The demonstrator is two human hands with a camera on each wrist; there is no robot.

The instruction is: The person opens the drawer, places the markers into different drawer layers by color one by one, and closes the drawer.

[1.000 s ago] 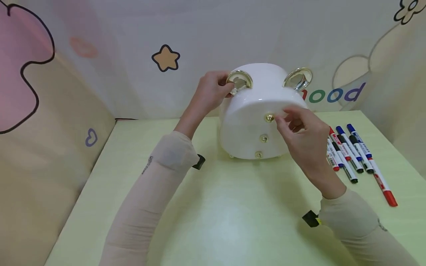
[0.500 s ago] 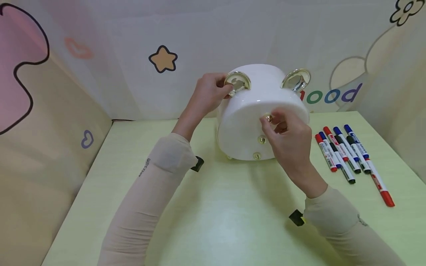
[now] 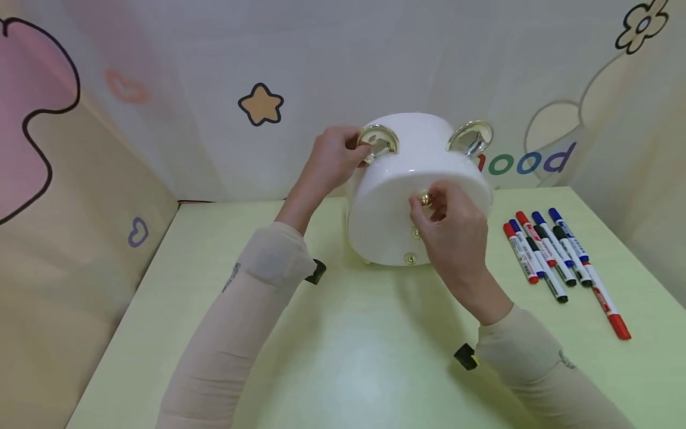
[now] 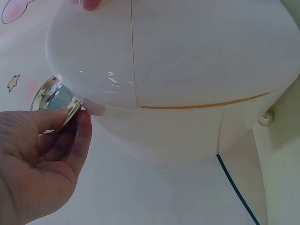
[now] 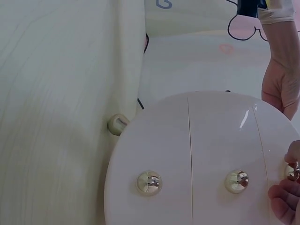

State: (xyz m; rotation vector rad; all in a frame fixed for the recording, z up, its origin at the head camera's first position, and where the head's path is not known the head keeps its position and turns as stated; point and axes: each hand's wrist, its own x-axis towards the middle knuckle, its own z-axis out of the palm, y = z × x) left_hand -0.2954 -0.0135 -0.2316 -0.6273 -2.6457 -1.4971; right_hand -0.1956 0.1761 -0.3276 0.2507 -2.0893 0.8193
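A glossy white rounded drawer box (image 3: 375, 223) stands on the table, with two gold ear-shaped handles on top and gold knobs down its front. My left hand (image 3: 333, 158) pinches the left gold ear (image 3: 384, 137) between thumb and fingers; the left wrist view shows this grip from the side (image 4: 56, 101). At the front, my right hand (image 3: 455, 226) has its thumb and fingers around the top knob (image 3: 425, 199). Thin seams divide the front in the right wrist view, where the bottom knob (image 5: 149, 183) and middle knob (image 5: 237, 181) are bare. The drawer fronts look flush.
Several red, blue and black capped markers (image 3: 546, 247) lie side by side on the pale green table (image 3: 343, 357), right of the box. The right gold ear (image 3: 471, 138) is untouched. A printed backdrop (image 3: 321, 71) rises close behind the box.
My right hand has moved left from beside the top knob and closed its fingers around it. My left hand keeps its hold on the ear. The head view has shifted slightly.
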